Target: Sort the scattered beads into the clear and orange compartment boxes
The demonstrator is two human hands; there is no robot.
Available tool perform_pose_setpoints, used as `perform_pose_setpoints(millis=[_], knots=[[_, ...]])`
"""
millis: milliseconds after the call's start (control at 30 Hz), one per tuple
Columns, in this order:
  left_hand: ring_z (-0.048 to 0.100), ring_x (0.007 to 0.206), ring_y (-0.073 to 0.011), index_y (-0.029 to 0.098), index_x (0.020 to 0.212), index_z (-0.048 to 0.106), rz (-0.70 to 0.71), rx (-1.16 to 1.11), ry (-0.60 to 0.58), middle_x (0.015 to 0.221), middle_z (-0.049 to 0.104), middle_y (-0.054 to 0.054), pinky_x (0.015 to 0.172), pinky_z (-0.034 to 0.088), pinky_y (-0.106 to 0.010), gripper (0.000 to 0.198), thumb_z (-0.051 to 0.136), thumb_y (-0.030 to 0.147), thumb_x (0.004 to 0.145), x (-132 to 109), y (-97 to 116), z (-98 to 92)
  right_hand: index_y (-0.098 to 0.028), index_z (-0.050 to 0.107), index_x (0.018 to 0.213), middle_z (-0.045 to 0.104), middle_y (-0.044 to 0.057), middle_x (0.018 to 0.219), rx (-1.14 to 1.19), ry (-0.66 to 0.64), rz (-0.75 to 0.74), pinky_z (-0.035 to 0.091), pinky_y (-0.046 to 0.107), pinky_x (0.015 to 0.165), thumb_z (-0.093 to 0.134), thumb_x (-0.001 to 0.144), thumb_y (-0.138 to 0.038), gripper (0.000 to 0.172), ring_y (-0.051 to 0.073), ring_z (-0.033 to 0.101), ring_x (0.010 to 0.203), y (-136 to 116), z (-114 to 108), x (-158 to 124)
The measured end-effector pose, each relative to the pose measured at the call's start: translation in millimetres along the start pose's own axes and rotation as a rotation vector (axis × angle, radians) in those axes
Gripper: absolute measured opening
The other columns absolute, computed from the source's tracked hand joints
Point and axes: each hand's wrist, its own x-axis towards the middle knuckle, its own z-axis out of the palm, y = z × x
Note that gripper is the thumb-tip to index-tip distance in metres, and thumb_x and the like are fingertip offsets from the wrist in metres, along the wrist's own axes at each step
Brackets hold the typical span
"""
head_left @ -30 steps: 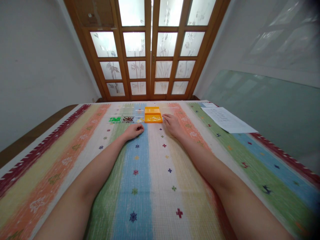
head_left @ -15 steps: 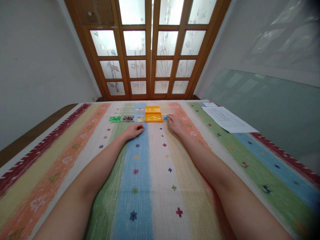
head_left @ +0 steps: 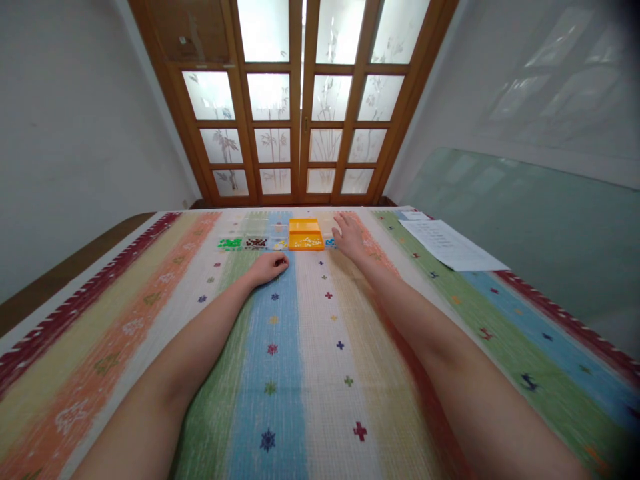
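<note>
My left hand [head_left: 270, 268] rests on the striped cloth with its fingers curled together; whether anything small is in them is hidden. Just beyond it stand clear lidded boxes holding green pieces [head_left: 230, 243], dark brown pieces [head_left: 256, 243] and a few yellowish pieces [head_left: 281, 245]. An orange box [head_left: 306, 225] stands with its lid up, small whitish pieces scattered in its base. To its right, blue pieces [head_left: 330, 243] lie in another clear box, partly covered by my right hand [head_left: 349, 235]. That hand is raised over the box with its fingers apart, holding nothing I can see.
A striped tablecloth [head_left: 320, 320] covers the table. Printed paper sheets [head_left: 453, 245] lie on the right side. Beyond the far edge is a wooden door with glass panes [head_left: 327, 97]; a pale glass panel [head_left: 525, 207] leans along the right wall.
My right hand has lifted away from the blue pieces, and its fingers have gone from closed together to spread. My left hand has stayed in place. The view has tilted slightly.
</note>
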Motion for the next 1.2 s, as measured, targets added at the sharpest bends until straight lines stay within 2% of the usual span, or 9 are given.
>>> perform_pose_setpoints(millis=[133,267,467,667,767,967,1067,1200], knots=[[0.061,0.081,-0.0196,0.019,0.092,0.074,-0.002,0.012,-0.006,0.09,0.073,-0.004,0.074,0.046,-0.029,0.019,0.057,0.027,0.091,0,3,-1.4,-0.011,0.054,0.152,0.047,0.019,0.162,-0.098,-0.088,-0.043,0.031,0.06,0.125,0.043,0.104,-0.031,0.053,0.037,0.038,0.152,7,0,19],[0.062,0.081,-0.0198,0.019,0.092,0.074,-0.006,0.029,-0.014,0.09,0.073,-0.004,0.074,0.047,-0.029,0.018,0.058,0.027,0.091,0,2,-0.4,-0.012,0.051,0.156,0.047,0.017,0.162,-0.135,-0.164,-0.047,0.028,0.062,0.125,0.042,0.105,-0.035,0.056,0.037,0.038,0.152,12,2,22],[0.062,0.082,-0.0198,0.019,0.092,0.074,0.008,0.027,-0.016,0.091,0.074,-0.004,0.076,0.046,-0.03,0.019,0.057,0.027,0.091,2,0,0.6,-0.013,0.055,0.152,0.058,0.02,0.15,-0.123,-0.158,-0.037,0.037,0.056,0.119,0.045,0.104,-0.039,0.056,0.038,0.051,0.139,14,-2,9],[0.061,0.079,-0.0191,0.019,0.092,0.074,-0.007,0.011,-0.011,0.086,0.072,-0.003,0.072,0.045,-0.028,0.018,0.058,0.025,0.089,1,2,1.0,-0.016,0.063,0.143,0.064,0.019,0.138,-0.092,-0.174,-0.06,0.045,0.051,0.114,0.045,0.105,-0.037,0.047,0.036,0.057,0.13,8,-11,-10],[0.061,0.08,-0.0193,0.019,0.092,0.074,0.001,0.003,-0.009,0.087,0.072,-0.003,0.072,0.045,-0.028,0.017,0.058,0.025,0.089,1,1,1.6,-0.018,0.062,0.144,0.065,0.017,0.138,-0.091,-0.192,-0.088,0.045,0.049,0.114,0.048,0.106,-0.037,0.045,0.034,0.058,0.13,4,-13,-25],[0.062,0.08,-0.0198,0.02,0.091,0.074,0.005,0.013,-0.002,0.087,0.072,-0.003,0.072,0.045,-0.029,0.017,0.059,0.026,0.089,2,-3,3.2,-0.02,0.056,0.152,0.054,0.017,0.156,-0.136,-0.287,-0.181,0.036,0.054,0.123,0.055,0.104,-0.04,0.052,0.036,0.048,0.146,5,-6,-45],[0.062,0.08,-0.0199,0.02,0.092,0.075,0.009,0.021,-0.001,0.088,0.073,-0.003,0.073,0.045,-0.029,0.017,0.059,0.025,0.089,2,-3,3.3,-0.018,0.056,0.152,0.048,0.017,0.162,-0.134,-0.303,-0.185,0.03,0.056,0.127,0.052,0.105,-0.045,0.053,0.036,0.04,0.153,8,-1,-49],[0.062,0.08,-0.0198,0.02,0.092,0.075,0.001,0.018,-0.001,0.088,0.073,-0.003,0.073,0.045,-0.029,0.016,0.059,0.025,0.09,2,-2,2.7,-0.019,0.053,0.153,0.044,0.017,0.165,-0.152,-0.332,-0.175,0.029,0.056,0.128,0.048,0.106,-0.047,0.055,0.035,0.036,0.156,12,0,-53]])
